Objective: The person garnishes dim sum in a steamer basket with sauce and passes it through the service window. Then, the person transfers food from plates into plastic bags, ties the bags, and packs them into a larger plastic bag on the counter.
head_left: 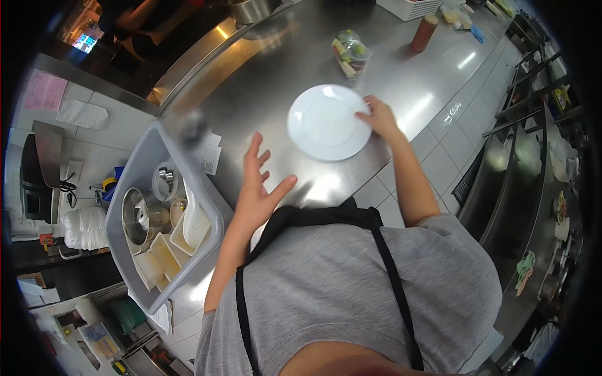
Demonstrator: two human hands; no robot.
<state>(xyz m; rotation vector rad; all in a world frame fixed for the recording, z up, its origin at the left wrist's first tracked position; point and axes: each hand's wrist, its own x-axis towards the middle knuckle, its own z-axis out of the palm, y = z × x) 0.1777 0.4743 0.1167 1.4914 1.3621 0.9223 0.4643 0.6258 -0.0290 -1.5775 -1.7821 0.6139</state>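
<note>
A white round plate (323, 128) is at the middle of the steel counter (244, 106). My right hand (380, 118) grips the plate's right rim, thumb on top and the other fingers at the edge. Left of the plate, my left hand (258, 185) is raised with fingers spread and holds nothing. Just beyond the plate stands a clear tub of cut vegetables (351, 53), green and pale pieces showing through its side. Closest to my left hand on that side are white paper slips (212, 154) lying on the counter.
A grey bin (221, 229) at the left holds steel pots and pale plastic containers. Farther along the counter are a reddish-brown sauce bottle (424, 34) and a white basket (411, 9). Steel shelving (501, 178) lines the right. Another person's arm (135, 19) shows behind the pass.
</note>
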